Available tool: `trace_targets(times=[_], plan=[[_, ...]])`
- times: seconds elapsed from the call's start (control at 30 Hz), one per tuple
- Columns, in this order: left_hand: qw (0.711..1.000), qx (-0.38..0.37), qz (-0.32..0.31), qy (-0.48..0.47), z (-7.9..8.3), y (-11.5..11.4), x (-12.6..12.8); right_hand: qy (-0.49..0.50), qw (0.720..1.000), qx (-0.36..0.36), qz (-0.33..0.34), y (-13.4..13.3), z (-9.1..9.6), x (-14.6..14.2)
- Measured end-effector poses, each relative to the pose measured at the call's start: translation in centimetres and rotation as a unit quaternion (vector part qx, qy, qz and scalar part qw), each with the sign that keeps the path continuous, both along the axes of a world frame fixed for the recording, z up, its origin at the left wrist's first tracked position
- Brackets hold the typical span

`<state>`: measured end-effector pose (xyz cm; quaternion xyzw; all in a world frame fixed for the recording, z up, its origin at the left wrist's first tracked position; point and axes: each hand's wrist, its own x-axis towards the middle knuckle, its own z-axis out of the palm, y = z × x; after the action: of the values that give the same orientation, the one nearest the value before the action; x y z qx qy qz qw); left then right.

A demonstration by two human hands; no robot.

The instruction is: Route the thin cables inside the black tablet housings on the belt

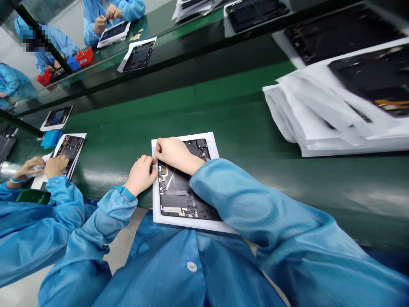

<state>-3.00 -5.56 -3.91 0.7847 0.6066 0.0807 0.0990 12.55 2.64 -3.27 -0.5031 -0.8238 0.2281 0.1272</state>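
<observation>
An opened dark tablet body point(183, 192) lies on a white foam sheet point(211, 143) at the near edge of the green belt. My right hand point(172, 153) rests on the tablet's upper left corner, fingers curled and pressed down on it. My left hand point(140, 175) sits at the tablet's left edge with fingers bent against the foam sheet. What the fingertips pinch, if anything, is hidden. Both my arms are in blue sleeves.
A stack of white foam sheets with tablet bodies point(345, 106) lies at the right. At the left, a co-worker's hands point(44, 166) work on another tablet point(68, 149). More tablets point(139, 55) and people in blue coats point(108, 17) are across the green belt point(243, 111).
</observation>
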Motion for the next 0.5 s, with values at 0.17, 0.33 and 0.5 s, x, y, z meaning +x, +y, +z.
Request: trace_targets(times=[0.17, 0.33, 0.5], plan=[[0.997, -0.009, 0.021, -0.07, 0.2, 0.5, 0.3, 0.112, 0.993, -0.026, -0.009, 0.0, -0.3, 1.0], [0.991, -0.059, 0.045, -0.113, 0.8, 2.1, 0.7, 0.257, 0.96, -0.116, 0.003, 0.0, -1.2, 2.7], [0.98, -0.143, 0.052, -0.125, 1.8, 4.2, 0.4, 0.228, 0.968, -0.084, 0.067, -0.2, -1.7, 3.1]])
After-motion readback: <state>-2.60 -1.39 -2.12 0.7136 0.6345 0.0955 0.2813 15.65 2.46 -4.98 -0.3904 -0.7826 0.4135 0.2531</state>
